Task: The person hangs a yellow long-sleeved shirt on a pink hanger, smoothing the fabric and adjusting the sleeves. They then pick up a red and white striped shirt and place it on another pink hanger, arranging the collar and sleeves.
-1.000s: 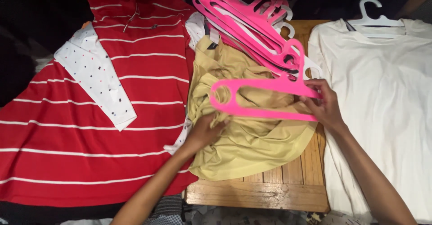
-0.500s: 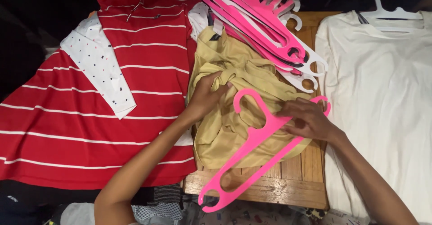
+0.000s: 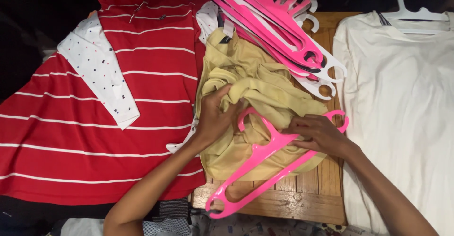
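Fingers of left hand [image 3: 216, 118] bunching tan shirt [image 3: 257, 82], right hand [image 3: 318, 133] clamping pink hanger [image 3: 265, 158]; fingertips hidden

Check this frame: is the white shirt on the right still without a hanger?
No, the white shirt already has a white hanger in its collar, with the hook sticking out above the neckline.

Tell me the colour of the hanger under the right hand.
Bright pink: the hanger lies on the tan garment, seen in the head view.

Prob. a clothes shop: stacked pink hangers [image 3: 279, 28], shirts on wooden table [image 3: 293, 203].
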